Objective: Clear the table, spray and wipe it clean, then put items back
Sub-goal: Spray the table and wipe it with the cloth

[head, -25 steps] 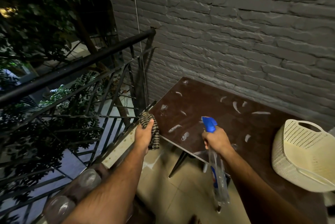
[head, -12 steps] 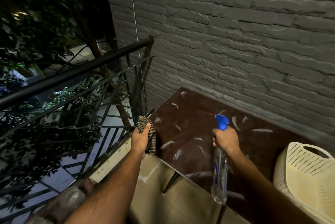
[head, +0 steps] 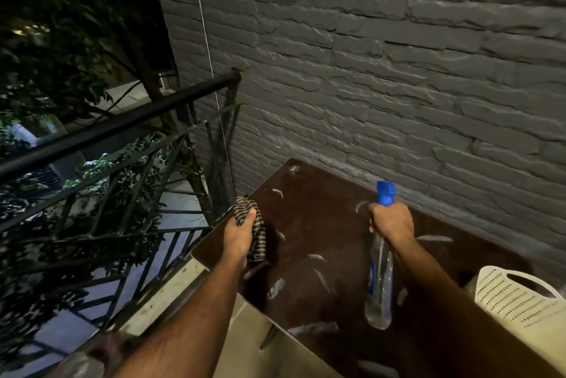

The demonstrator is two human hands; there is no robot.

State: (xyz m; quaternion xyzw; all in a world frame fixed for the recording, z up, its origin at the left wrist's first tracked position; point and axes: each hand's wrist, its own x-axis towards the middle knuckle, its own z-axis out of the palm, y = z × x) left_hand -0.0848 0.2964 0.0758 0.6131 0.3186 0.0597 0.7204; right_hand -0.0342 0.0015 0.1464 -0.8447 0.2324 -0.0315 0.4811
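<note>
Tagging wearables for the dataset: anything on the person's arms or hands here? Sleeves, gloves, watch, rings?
Nothing worn shows. The left hand and right hand are bare, no gloves, and no rings can be made out. Both forearms are bare to the frame edge: no sleeves, watch or bands. Arm hair is visible.

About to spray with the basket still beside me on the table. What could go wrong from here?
1. The cream basket sits on the table near the spray bottle in the right hand, so mist may wet it.
2. The table's left edge meets the open railing; a wipe that way with the striped cloth in the left hand could push residue over.
</note>
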